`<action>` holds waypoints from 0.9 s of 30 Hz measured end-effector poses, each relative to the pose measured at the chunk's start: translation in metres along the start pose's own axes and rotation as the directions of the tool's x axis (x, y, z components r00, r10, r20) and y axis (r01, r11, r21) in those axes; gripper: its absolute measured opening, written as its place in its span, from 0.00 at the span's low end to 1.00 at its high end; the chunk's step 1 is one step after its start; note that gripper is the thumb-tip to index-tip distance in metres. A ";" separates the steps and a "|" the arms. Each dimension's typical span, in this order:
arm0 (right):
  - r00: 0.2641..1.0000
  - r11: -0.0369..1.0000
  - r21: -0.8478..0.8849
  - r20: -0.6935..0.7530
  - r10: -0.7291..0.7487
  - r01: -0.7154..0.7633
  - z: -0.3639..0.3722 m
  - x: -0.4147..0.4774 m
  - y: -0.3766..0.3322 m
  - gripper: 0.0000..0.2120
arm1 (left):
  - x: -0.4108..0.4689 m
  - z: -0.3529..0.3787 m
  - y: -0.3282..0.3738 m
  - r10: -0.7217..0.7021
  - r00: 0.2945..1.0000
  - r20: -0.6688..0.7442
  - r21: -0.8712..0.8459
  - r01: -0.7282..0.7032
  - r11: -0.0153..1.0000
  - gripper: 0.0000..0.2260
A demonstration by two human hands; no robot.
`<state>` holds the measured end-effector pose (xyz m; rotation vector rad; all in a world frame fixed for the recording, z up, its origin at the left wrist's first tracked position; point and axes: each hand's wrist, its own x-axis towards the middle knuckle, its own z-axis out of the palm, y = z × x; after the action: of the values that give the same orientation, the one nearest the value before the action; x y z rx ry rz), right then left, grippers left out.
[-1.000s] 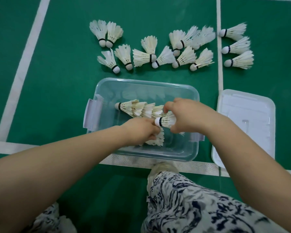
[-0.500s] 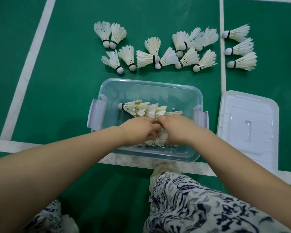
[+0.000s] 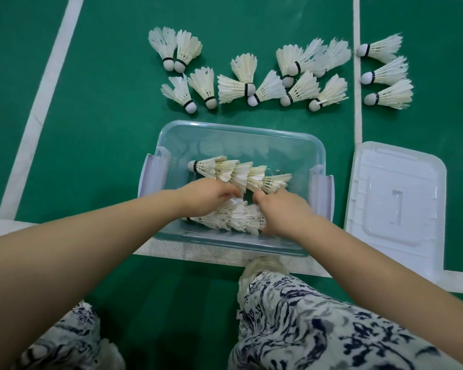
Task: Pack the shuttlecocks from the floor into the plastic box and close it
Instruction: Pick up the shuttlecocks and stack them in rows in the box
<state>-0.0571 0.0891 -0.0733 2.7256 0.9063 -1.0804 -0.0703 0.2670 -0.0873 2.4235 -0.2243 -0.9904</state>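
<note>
Fingers of both hands curl down inside the box (image 3: 316, 145): left hand (image 3: 211, 194) and right hand (image 3: 281, 209) press on nested feather rows; whether either pinches a shuttle I cannot tell. Far row (image 3: 238, 172) lies 9-to-3, cork at 9, just beyond the fingertips. Box clear, smooth plastic. Lid (image 3: 396, 198) off, at 3. Loose shuttlecocks (image 3: 251, 81) at 12 on the floor (image 3: 104, 102), equally near both hands.
</note>
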 end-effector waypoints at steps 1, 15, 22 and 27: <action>1.000 1.000 -0.028 0.000 0.006 -0.006 0.001 0.000 0.000 0.25 | 0.002 0.001 0.000 -0.011 1.000 0.024 0.002 0.011 1.000 0.15; 0.999 0.998 0.044 0.010 0.037 -0.037 -0.029 0.008 -0.003 0.03 | 0.013 0.002 0.005 -0.020 0.997 0.069 0.020 0.018 1.000 0.16; 0.993 0.998 0.006 0.102 0.064 -0.065 -0.019 0.015 -0.004 0.12 | 0.022 0.013 0.016 -0.077 0.992 0.097 -0.008 0.078 0.997 0.17; 0.989 0.997 -0.017 0.124 0.076 -0.074 -0.021 0.011 -0.006 0.13 | 0.015 0.008 0.015 -0.058 0.991 0.118 0.035 0.055 0.998 0.13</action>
<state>-0.0416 0.1049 -0.0640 2.6251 0.7833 -1.2100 -0.0646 0.2461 -0.0932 2.4136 -0.2156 -1.1670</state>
